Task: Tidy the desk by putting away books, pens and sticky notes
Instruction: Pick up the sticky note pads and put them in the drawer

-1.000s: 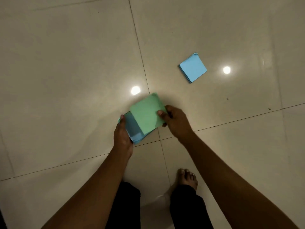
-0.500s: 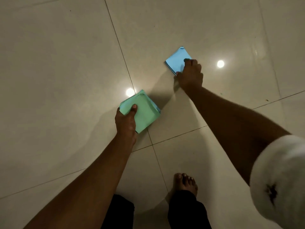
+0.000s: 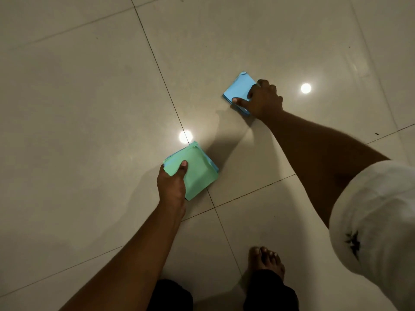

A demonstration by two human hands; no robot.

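Left hand [image 3: 171,182] grips the green-topped stack of notes [image 3: 195,171]. Beyond that stack, right hand [image 3: 262,99] closes on the blue pad [image 3: 239,89] lying on the floor [image 3: 78,97]. Putting away seems left.

Dim overhead light; two glare spots on glossy floor tiles [image 3: 89,108], soft shadows, wide-angle bending at edges

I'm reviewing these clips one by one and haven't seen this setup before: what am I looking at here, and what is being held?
There is no machine. A person wears a camera on the head, looking down at their own arms and a tiled floor. The left hand holds a stack of sticky notes, green on top with blue beneath. The right hand reaches out, fingers closing on a blue sticky-note pad lying on the floor. A bare foot shows below.
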